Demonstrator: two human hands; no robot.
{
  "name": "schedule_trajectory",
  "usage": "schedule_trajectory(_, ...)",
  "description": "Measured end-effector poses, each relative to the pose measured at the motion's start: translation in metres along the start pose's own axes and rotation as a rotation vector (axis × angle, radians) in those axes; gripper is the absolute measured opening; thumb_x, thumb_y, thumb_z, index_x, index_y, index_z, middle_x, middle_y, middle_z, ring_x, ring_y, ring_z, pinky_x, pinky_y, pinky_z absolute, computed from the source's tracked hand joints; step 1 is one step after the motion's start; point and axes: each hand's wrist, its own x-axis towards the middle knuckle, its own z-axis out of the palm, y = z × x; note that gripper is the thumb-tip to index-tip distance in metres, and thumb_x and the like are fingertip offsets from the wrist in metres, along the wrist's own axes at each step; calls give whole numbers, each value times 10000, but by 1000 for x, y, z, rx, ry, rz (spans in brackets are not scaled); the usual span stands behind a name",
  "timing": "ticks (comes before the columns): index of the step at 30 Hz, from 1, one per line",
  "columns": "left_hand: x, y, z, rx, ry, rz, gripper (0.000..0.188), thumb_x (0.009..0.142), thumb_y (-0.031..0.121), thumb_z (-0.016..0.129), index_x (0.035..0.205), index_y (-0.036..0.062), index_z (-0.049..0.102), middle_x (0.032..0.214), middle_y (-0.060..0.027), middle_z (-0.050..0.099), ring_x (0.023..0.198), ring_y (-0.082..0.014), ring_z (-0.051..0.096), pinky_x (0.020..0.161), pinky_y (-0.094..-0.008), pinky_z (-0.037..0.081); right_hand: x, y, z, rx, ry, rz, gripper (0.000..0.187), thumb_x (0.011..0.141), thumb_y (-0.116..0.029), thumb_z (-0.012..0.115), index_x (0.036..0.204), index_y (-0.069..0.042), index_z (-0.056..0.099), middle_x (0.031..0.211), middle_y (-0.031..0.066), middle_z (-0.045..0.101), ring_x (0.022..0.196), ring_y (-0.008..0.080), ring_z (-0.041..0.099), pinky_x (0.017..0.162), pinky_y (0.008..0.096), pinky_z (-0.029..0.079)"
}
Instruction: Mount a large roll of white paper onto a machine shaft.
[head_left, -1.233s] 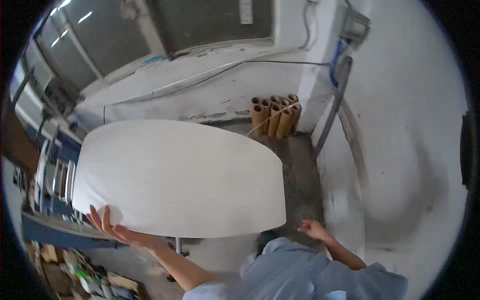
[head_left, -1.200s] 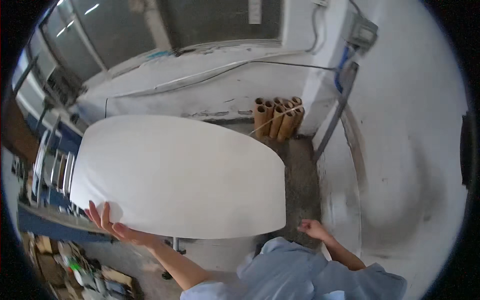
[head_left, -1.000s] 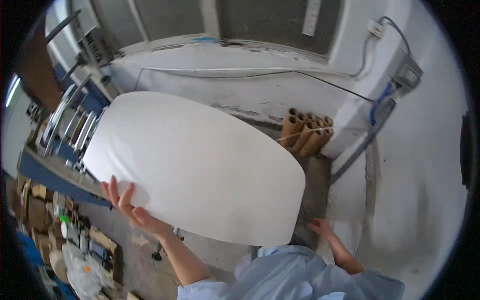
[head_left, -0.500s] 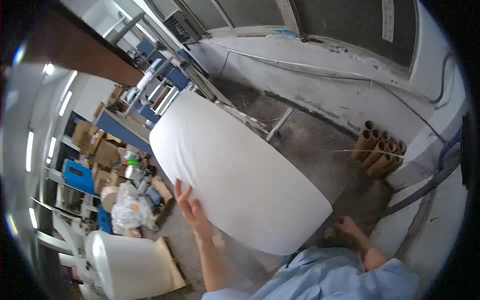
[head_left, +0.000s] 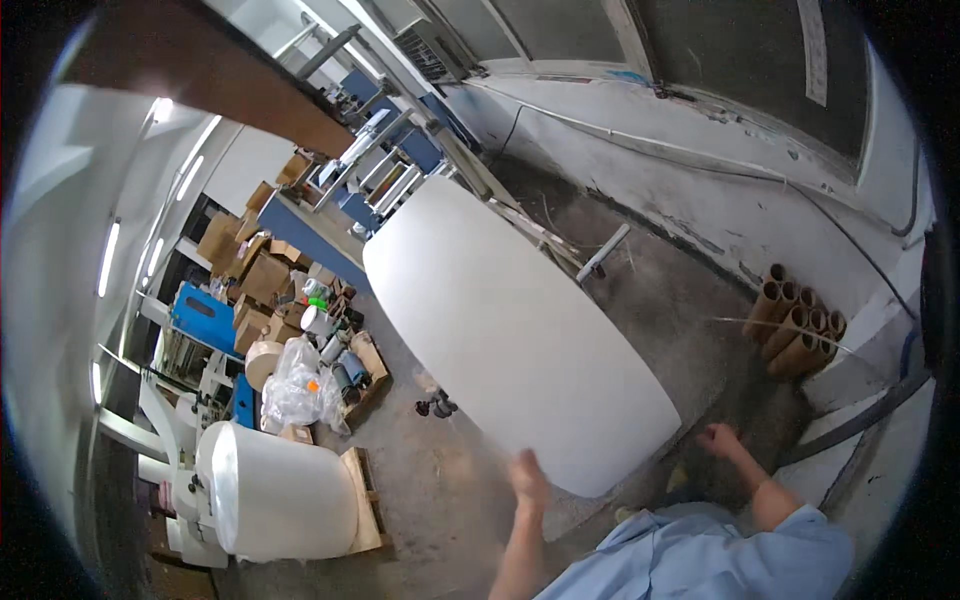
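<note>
My left hand point(head_left: 528, 478) lies open and flat against the near edge of the big white roll point(head_left: 515, 325); my right hand point(head_left: 720, 438) hangs free beside its end. It looks heavy, smooth and slippery, best gripped by its ends.

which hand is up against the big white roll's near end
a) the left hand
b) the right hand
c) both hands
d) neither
a) the left hand is raised at the lower edge of the big white roll, while the right hand hangs apart from it, off to the roll's right above the floor.
</note>
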Motion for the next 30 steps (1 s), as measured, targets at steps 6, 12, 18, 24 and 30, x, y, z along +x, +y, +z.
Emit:
schedule_trajectory(6, -40, -77, 24, 143, -106, 149, 684, 910, 445, 561, 1339, -57, 381, 1294, -227, 468, 1189, -338, 455, 1012, -425, 355, -9, 13, 41, -131, -45, -156, 412, 768, -395, 709, 935, -21, 670, 870, 175, 683, 803, 296, 665, 709, 417, 523)
schedule_trajectory(12, -103, -89, 29, 291, -258, 154, 716, 875, 407, 597, 1359, -64, 359, 1341, -287, 441, 1236, -432, 435, 1037, -465, 357, -32, 8, 26, 408, -57, -92, 445, 765, -400, 710, 966, -4, 674, 897, 195, 685, 822, 322, 666, 736, 435, 521)
schedule_trajectory(18, -126, -148, -18, 336, -250, -351, 675, 884, 447, 603, 1308, -60, 467, 1277, -279, 538, 1196, -374, 532, 986, -415, 435, -102, -91, -27, -93, 153, -46, 238, 828, -191, 645, 981, -13, 682, 825, 185, 662, 863, 260, 670, 721, 412, 515)
schedule_trajectory(24, -77, -44, -50, 65, -66, -415, 571, 946, 361, 566, 1310, -69, 469, 1276, -232, 558, 1190, -281, 545, 996, -371, 427, -41, -106, -67, 213, 676, -379, 150, 876, -89, 623, 1000, -6, 627, 874, 71, 616, 777, 163, 577, 721, 316, 473)
schedule_trajectory(30, -50, -47, -63, 28, -8, 5, 483, 976, 262, 522, 1362, -7, 413, 1277, -138, 542, 1141, -211, 521, 927, -348, 457, -60, -300, -126, 229, 773, -797, 178, 868, -21, 597, 1041, 22, 603, 1014, 95, 601, 834, 186, 595, 775, 296, 481)
